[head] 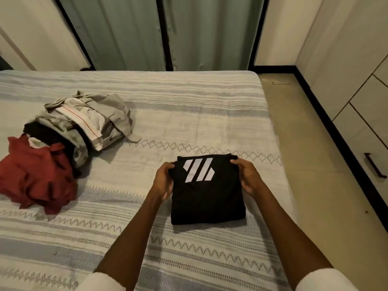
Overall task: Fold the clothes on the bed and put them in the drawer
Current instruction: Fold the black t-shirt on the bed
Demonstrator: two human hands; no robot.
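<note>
Step in hand: fold of the black shirt [206, 192], near done by the look of it. The shirt is a compact rectangle on the bed [189, 114], white logo up. Left hand [164, 179] grips its left edge, right hand [244, 175] its right edge, both curled round the far corners.

Left of the grip, well apart: unfolded pile [63, 133], grey, black and red.

Next move, judged: lift the bundle flat, carry it right of the grip to the drawer [365, 148], which is closed, so one hand must free itself for the handle [375, 165].
</note>
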